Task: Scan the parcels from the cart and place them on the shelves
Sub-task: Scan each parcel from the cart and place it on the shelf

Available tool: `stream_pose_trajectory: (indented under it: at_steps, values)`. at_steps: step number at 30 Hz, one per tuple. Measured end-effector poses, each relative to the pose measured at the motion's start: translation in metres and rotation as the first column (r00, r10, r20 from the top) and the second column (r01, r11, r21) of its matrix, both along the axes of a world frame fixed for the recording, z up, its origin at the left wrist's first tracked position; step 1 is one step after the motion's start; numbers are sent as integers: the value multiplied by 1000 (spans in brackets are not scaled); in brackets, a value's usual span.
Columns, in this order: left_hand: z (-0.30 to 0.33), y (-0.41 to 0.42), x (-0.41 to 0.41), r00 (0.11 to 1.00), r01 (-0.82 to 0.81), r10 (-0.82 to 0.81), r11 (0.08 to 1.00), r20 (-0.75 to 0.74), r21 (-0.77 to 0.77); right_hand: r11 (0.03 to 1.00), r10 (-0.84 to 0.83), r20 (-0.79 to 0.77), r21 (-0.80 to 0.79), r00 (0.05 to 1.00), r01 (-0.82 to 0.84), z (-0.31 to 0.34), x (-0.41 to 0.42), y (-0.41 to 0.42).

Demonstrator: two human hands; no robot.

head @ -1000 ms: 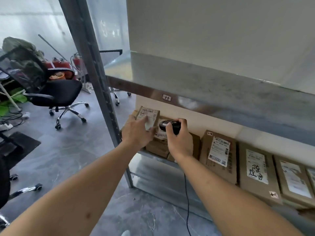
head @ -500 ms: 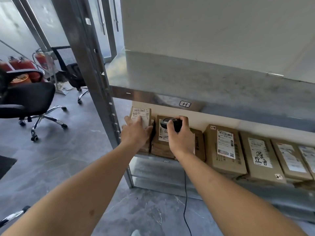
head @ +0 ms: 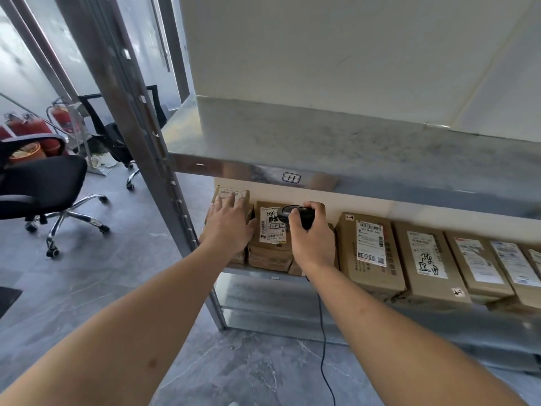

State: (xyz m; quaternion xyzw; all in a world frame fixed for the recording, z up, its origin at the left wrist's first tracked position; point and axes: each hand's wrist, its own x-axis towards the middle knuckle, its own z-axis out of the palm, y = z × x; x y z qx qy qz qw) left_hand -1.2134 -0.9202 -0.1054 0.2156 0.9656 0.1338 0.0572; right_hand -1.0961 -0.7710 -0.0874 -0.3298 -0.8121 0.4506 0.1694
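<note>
pressing flat, the left hand [head: 229, 227] rests spread on the parcel [head: 234, 194]; right hand [head: 311, 241] grips scanner [head: 295, 213].

A black office chair [head: 44, 183] is seen on the grey floor [head: 96, 276] — red fire extinguishers [head: 63, 118] behind it.

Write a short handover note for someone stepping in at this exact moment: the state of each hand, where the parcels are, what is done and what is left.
Left hand: fingers straight, pressing the leftmost parcel on the lower shelf.
Right hand: grips the corded scanner, held in front of the labelled parcel next to it.
Done: a row of parcels already stands along that shelf to the right.
Left: confirm the scan; the cart is out of view, so I cannot tell how many parcels remain. The upper shelf holds no parcels in view.
</note>
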Motion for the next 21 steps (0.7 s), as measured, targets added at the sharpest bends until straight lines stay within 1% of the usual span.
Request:
stream_pose_trajectory:
  at_steps: [5, 12, 18, 21]
  values:
    - [29, 16, 32, 994, 107, -107, 994, 8, 3, 1000, -4, -53, 4, 999, 5, 15, 25, 15]
    - [57, 50, 86, 990, 144, -144, 987, 0, -68, 998, -55, -106, -43, 993, 51, 25, 75, 42]
    - [75, 92, 123, 958, 283, -286, 951, -4, -123, 976, -216, -164, -33, 962, 214, 40, 124, 63]
    - [81, 113, 134, 928, 366, -371, 924, -27, -111, 950, -303, -152, 23, 941, 310, 45, 146, 72]
